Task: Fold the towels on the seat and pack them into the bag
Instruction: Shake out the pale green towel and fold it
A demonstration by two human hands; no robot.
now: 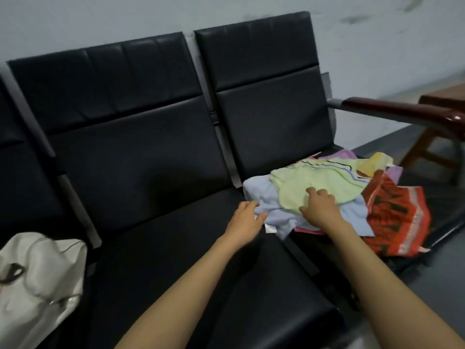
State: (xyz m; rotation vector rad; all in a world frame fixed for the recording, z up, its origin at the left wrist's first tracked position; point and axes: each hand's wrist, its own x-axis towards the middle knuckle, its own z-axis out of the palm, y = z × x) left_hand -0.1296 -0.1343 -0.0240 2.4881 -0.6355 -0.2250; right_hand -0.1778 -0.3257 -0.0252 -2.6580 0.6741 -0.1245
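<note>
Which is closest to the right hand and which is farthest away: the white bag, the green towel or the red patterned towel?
1. Pale green terry towel: on top of the pile, right under the right hand, which touches it.
2. Red patterned towel: just to the hand's right, on the same seat.
3. White fabric bag: far off to the left.

Seats: black padded row against the wall, wooden armrest at the right end.
Right seat: loose towel pile; blue towel overhangs the gap to the middle seat; red patterned towel at the front.
Leftmost seat: white bag.
</note>
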